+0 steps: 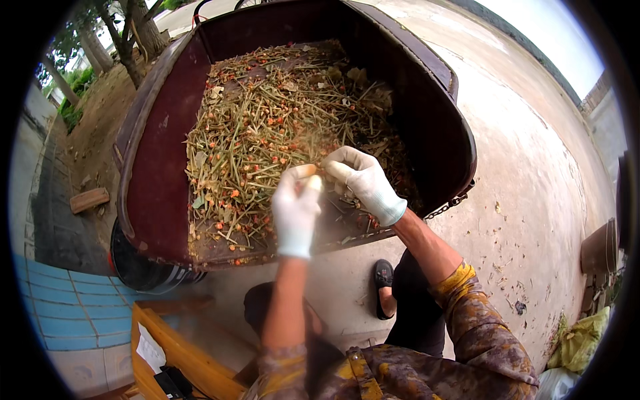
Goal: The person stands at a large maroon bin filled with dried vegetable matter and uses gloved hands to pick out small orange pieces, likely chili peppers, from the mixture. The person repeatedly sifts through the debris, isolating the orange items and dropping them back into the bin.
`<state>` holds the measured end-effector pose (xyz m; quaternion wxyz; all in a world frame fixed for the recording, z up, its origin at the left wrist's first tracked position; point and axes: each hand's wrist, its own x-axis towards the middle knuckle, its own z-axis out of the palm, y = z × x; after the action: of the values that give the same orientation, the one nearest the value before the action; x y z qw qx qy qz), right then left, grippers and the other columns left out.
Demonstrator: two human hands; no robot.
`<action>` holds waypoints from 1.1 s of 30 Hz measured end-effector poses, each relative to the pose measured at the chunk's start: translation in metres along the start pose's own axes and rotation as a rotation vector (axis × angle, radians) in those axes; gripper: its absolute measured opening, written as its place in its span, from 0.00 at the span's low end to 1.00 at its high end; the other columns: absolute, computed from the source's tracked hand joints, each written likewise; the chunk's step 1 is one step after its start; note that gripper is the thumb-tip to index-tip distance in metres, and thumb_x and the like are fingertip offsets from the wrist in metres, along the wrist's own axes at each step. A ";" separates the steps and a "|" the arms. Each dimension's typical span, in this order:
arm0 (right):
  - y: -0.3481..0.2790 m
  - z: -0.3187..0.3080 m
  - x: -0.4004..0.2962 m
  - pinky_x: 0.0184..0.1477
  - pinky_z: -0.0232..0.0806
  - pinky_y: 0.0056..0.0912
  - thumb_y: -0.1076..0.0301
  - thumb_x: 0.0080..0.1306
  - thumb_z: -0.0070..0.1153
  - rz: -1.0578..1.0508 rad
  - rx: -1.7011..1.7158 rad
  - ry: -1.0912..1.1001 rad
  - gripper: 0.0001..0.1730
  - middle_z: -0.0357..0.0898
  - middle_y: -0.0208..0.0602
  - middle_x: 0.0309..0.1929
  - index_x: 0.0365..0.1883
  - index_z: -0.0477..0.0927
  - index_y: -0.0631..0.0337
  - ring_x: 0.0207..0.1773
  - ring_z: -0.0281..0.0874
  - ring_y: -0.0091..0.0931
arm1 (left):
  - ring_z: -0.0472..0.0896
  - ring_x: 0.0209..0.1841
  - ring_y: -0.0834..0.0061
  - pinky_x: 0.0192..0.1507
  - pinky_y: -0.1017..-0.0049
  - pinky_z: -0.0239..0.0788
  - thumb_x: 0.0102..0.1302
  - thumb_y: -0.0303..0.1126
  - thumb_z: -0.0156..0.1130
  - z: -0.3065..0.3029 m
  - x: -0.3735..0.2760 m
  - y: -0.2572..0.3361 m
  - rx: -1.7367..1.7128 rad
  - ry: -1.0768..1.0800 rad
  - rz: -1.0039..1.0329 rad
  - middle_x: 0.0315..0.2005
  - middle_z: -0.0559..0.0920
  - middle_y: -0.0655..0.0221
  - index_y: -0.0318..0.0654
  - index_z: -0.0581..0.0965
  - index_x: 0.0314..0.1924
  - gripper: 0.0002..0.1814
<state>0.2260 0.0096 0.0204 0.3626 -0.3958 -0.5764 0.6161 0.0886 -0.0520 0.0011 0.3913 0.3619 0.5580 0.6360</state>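
Both of my hands wear white knit gloves and meet over the near part of a dark red metal cart bed (159,165). My right hand (364,184) has its thumb and fingers pinched together around a small brownish plant piece (320,169), blurred and partly hidden. Close beside it, my left hand (296,212) holds its index finger and thumb near the same spot; its fingertips are stained orange. Whether the left fingers grip anything cannot be made out. Beneath and beyond lies a heap of cut dry stalks (250,135) mixed with small orange-red bits and dry leaves.
A chain (450,204) hangs at the cart's right corner. Below its left corner stands a black bucket (137,262). A yellow wooden stool or bench (180,350) is at lower left, by blue tiles (60,305). Sacks (582,342) and a planter (599,247) stand at right.
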 end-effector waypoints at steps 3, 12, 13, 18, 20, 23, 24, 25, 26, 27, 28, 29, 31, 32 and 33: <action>0.001 0.000 0.001 0.23 0.58 0.13 0.62 0.72 0.57 0.043 0.115 -0.013 0.12 0.76 0.20 0.26 0.45 0.80 0.61 0.22 0.66 0.08 | 0.63 0.13 0.93 0.12 0.88 0.49 0.70 0.26 0.59 -0.006 0.001 0.009 -0.270 -0.043 -0.220 0.25 0.79 0.73 0.38 0.78 0.45 0.05; -0.009 -0.002 0.000 0.29 0.65 0.21 0.67 0.70 0.55 -0.033 0.006 0.140 0.09 0.78 0.27 0.29 0.42 0.80 0.63 0.29 0.73 0.16 | 0.62 0.12 0.90 0.09 0.86 0.50 0.73 0.30 0.57 -0.020 0.007 0.003 -0.540 0.003 -0.264 0.25 0.81 0.72 0.37 0.79 0.46 0.07; -0.007 -0.011 0.007 0.33 0.67 0.22 0.68 0.70 0.55 -0.087 -0.071 0.217 0.09 0.79 0.28 0.33 0.44 0.80 0.63 0.31 0.75 0.17 | 0.62 0.12 0.89 0.09 0.86 0.51 0.74 0.31 0.55 -0.037 0.013 0.002 -0.665 0.013 -0.262 0.26 0.82 0.72 0.36 0.80 0.46 0.08; 0.013 -0.038 0.027 0.42 0.72 0.24 0.74 0.67 0.60 -0.505 -0.422 0.559 0.11 0.82 0.34 0.43 0.48 0.82 0.62 0.37 0.79 0.22 | 0.58 0.12 0.88 0.08 0.86 0.50 0.79 0.33 0.46 -0.077 0.031 -0.012 -1.197 -0.042 -0.253 0.28 0.83 0.69 0.31 0.78 0.49 0.15; 0.013 -0.033 0.025 0.43 0.72 0.24 0.74 0.67 0.60 -0.541 -0.477 0.520 0.10 0.81 0.34 0.43 0.47 0.82 0.62 0.38 0.79 0.22 | 0.58 0.12 0.88 0.08 0.86 0.49 0.80 0.35 0.45 -0.077 0.029 -0.011 -1.194 -0.049 -0.244 0.27 0.83 0.69 0.32 0.78 0.49 0.16; 0.019 -0.024 0.027 0.42 0.72 0.25 0.74 0.67 0.60 -0.578 -0.517 0.473 0.10 0.81 0.36 0.41 0.46 0.83 0.61 0.38 0.79 0.23 | 0.58 0.11 0.88 0.08 0.85 0.49 0.80 0.37 0.44 -0.077 0.027 -0.002 -1.142 -0.002 -0.180 0.26 0.82 0.69 0.32 0.78 0.47 0.18; 0.019 -0.019 0.026 0.42 0.72 0.25 0.74 0.67 0.60 -0.580 -0.521 0.443 0.09 0.81 0.36 0.41 0.46 0.83 0.61 0.38 0.79 0.23 | 0.58 0.11 0.87 0.08 0.85 0.49 0.80 0.38 0.44 -0.078 0.024 0.006 -1.091 0.040 -0.134 0.25 0.82 0.69 0.32 0.78 0.46 0.18; 0.019 -0.016 0.025 0.42 0.72 0.25 0.74 0.67 0.60 -0.580 -0.535 0.416 0.09 0.81 0.36 0.41 0.45 0.83 0.61 0.39 0.80 0.23 | 0.57 0.11 0.87 0.08 0.85 0.50 0.80 0.39 0.44 -0.077 0.020 0.016 -1.047 0.079 -0.094 0.25 0.82 0.69 0.32 0.78 0.46 0.18; 0.022 -0.012 0.026 0.43 0.72 0.26 0.74 0.66 0.60 -0.613 -0.486 0.359 0.08 0.81 0.37 0.40 0.44 0.83 0.61 0.39 0.80 0.25 | 0.57 0.11 0.86 0.08 0.85 0.50 0.80 0.39 0.45 -0.080 0.015 0.028 -1.004 0.103 0.016 0.25 0.82 0.68 0.33 0.78 0.43 0.18; 0.020 -0.008 0.024 0.44 0.72 0.27 0.75 0.65 0.61 -0.649 -0.557 0.286 0.08 0.81 0.38 0.40 0.43 0.83 0.62 0.40 0.81 0.28 | 0.57 0.11 0.85 0.08 0.85 0.50 0.79 0.42 0.47 -0.089 0.011 0.042 -0.970 0.158 0.034 0.25 0.82 0.69 0.34 0.78 0.42 0.18; 0.021 -0.003 0.025 0.44 0.72 0.27 0.75 0.65 0.60 -0.681 -0.561 0.271 0.08 0.81 0.39 0.40 0.43 0.83 0.62 0.41 0.81 0.29 | 0.57 0.11 0.85 0.08 0.85 0.49 0.79 0.43 0.48 -0.098 0.006 0.061 -0.893 0.251 0.048 0.25 0.82 0.68 0.35 0.78 0.43 0.19; 0.023 0.000 0.026 0.44 0.72 0.28 0.75 0.65 0.60 -0.715 -0.564 0.254 0.08 0.81 0.39 0.39 0.42 0.83 0.62 0.41 0.81 0.30 | 0.57 0.12 0.85 0.08 0.84 0.48 0.78 0.44 0.49 -0.107 0.001 0.077 -0.816 0.345 0.063 0.25 0.82 0.68 0.35 0.78 0.43 0.19; 0.016 0.009 0.023 0.45 0.72 0.28 0.76 0.65 0.59 -0.662 -0.543 0.233 0.07 0.81 0.40 0.39 0.42 0.83 0.63 0.42 0.81 0.30 | 0.56 0.12 0.85 0.09 0.83 0.46 0.78 0.46 0.50 -0.146 -0.005 0.101 -0.625 0.422 0.232 0.25 0.82 0.68 0.35 0.79 0.44 0.20; 0.018 0.008 0.024 0.45 0.72 0.28 0.76 0.66 0.58 -0.654 -0.546 0.243 0.07 0.81 0.40 0.40 0.41 0.83 0.64 0.41 0.81 0.29 | 0.56 0.12 0.85 0.09 0.82 0.44 0.78 0.46 0.49 -0.165 -0.004 0.115 -0.530 0.459 0.307 0.25 0.82 0.66 0.33 0.79 0.45 0.21; 0.017 0.010 0.023 0.45 0.72 0.27 0.76 0.66 0.58 -0.624 -0.554 0.240 0.07 0.82 0.40 0.40 0.42 0.83 0.65 0.41 0.81 0.29 | 0.57 0.12 0.85 0.10 0.82 0.43 0.78 0.45 0.49 -0.184 -0.003 0.132 -0.455 0.527 0.327 0.25 0.81 0.68 0.33 0.79 0.44 0.20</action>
<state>0.2080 0.0248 0.0024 0.4760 -0.3539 -0.7657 0.2485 -0.0872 -0.1429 0.1104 0.1983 0.1739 0.4189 0.8689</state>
